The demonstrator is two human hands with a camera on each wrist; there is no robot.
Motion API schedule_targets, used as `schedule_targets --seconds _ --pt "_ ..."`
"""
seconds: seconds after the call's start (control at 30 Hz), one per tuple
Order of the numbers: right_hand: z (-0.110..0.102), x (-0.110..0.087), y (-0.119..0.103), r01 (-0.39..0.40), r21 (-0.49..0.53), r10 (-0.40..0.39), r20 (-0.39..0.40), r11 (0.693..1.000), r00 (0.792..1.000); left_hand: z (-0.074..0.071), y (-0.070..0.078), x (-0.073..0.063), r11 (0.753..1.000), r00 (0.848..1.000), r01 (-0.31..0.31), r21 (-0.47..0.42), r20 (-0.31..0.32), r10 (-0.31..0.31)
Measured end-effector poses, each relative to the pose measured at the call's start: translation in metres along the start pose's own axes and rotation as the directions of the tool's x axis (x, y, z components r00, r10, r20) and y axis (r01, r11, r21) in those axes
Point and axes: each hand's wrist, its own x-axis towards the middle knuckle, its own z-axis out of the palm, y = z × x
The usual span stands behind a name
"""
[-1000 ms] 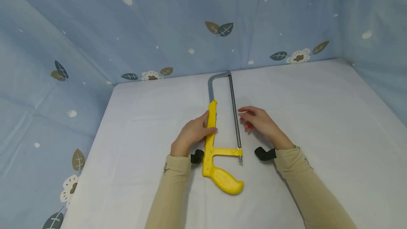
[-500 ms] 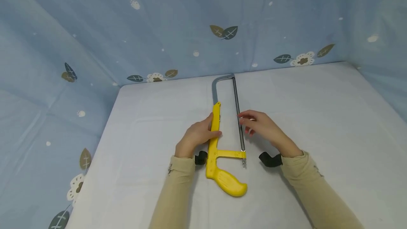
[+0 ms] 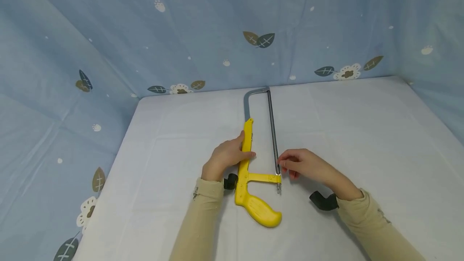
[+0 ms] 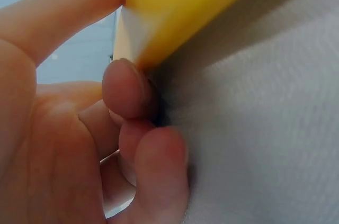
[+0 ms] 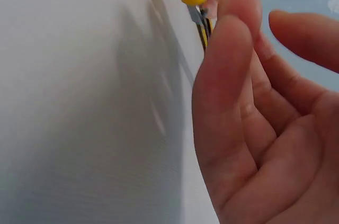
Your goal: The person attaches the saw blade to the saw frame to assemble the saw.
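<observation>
Down along the blade (image 3: 273, 132) slides the right hand (image 3: 306, 165), which half a second ago was beside the blade's middle and is now near its lower end, close to the yellow crossbar (image 3: 262, 178). Meanwhile, the yellow hacksaw (image 3: 241, 174) has kept its place on the desk (image 3: 355, 124). To my eye, this shifts the work from the blade's middle to the end where it joins the frame, just above the small metal fitting (image 3: 278, 188).

I see the left hand (image 3: 225, 155) gripping the long yellow part of the frame, thumb on one side and fingers on the other. The right hand is loosely bent, its thumb apart from the fingers, and holds nothing; whether a fingertip touches the blade, I can't tell.

The saw lies lengthwise, its handle (image 3: 262, 212) toward the person and its grey bow (image 3: 247, 104) reaching the desk's far edge. White, faintly creased cloth covers the surface. Behind it and to both sides hangs a blue curtain (image 3: 203, 31) printed with leaves, flowers and pale paw marks. Beige sleeves (image 3: 197, 224) cover the forearms, and a black piece (image 3: 324, 201) juts from each wrist.
</observation>
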Motion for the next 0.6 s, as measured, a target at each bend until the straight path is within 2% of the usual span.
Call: schedule_targets --seconds 0.23,0.6 --pt "0.006 -0.004 0.005 0.002 0.065 -0.011 0.138 0.998 0.990 -0.002 0.002 -0.003 1.000 1.000 0.011 -0.017 0.005 -0.011" --pt "0.010 -0.008 0.013 -0.074 0.039 0.064 0.210 0.997 0.976 -0.003 0.005 -0.005 1.000 1.000 0.021 0.010 -0.009 -0.021"
